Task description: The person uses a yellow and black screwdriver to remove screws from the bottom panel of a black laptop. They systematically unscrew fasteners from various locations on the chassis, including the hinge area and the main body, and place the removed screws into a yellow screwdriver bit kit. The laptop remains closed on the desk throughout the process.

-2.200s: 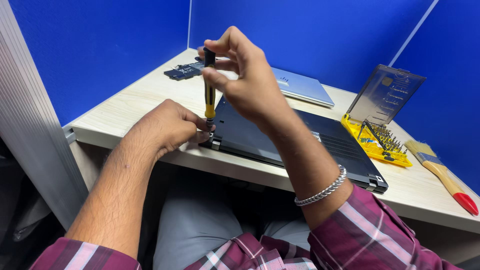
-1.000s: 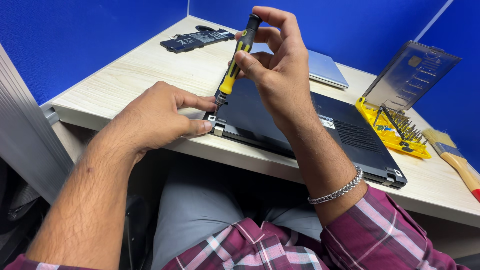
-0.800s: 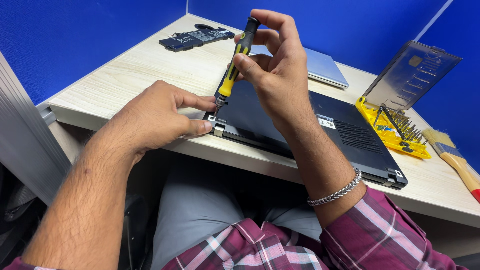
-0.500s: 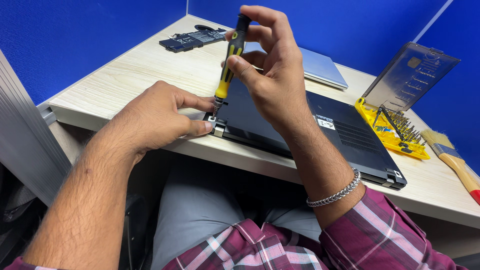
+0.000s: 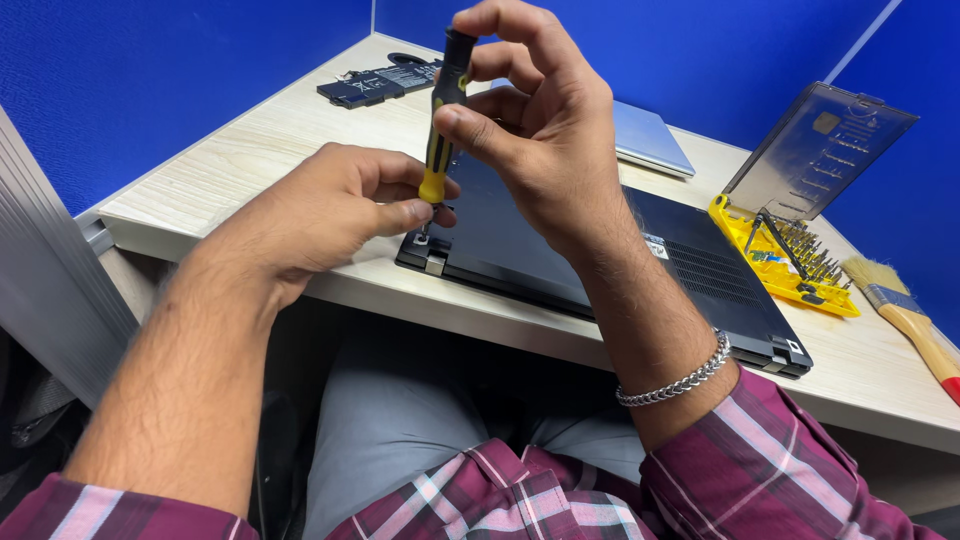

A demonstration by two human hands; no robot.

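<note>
- Right now the right hand (image 5: pixel 540 130) is pinching a slim black-and-yellow screwdriver (image 5: pixel 440 120) upright, fingers clenched around its top.
- Its tip is pressing at the near left corner of a black upturned laptop (image 5: pixel 600 250) lying on the pale wood counter (image 5: pixel 230 160).
- Beside it, the left hand (image 5: pixel 320 215) is steadying the shaft, apparently touching it with thumb and forefinger.
- Further right, a yellow bit tray (image 5: pixel 780 255) and a wooden-handled brush (image 5: pixel 905 315) are resting.
</note>
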